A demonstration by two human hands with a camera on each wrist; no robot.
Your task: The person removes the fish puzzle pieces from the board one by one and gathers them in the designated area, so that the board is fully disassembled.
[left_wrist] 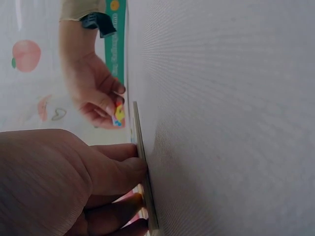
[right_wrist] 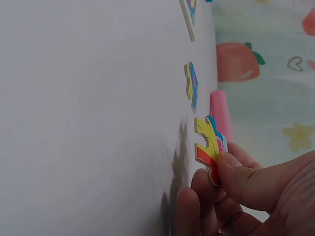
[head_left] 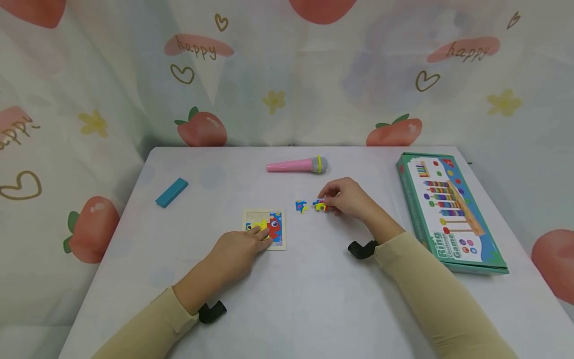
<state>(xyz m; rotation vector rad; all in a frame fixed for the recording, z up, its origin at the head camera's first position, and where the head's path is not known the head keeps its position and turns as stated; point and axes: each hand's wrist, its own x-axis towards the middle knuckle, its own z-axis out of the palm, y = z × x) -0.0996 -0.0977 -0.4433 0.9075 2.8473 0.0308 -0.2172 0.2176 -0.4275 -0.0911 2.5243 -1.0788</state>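
Left grip [head_left: 237, 252] on puzzle [head_left: 259, 216], piece [right_wrist: 213, 145] in right grip [head_left: 346, 198]

The left fingers [head_left: 263, 233] are hiding part of the puzzle board [head_left: 255, 216] — right fingers [right_wrist: 241, 182] are covering some of one piece [right_wrist: 212, 137].

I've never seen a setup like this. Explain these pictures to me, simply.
There is no robot here: a person works with two bare hands. The wide picture comes from a camera worn on the head, looking forward and down. The two close-ups come from cameras worn on the wrists, one on each. On the white-covered table lie a blue block, a pink microphone, a green Ring game box and a loose jigsaw piece. The left hand rests on a partly filled puzzle board; the right hand pinches a multicoloured jigsaw piece.
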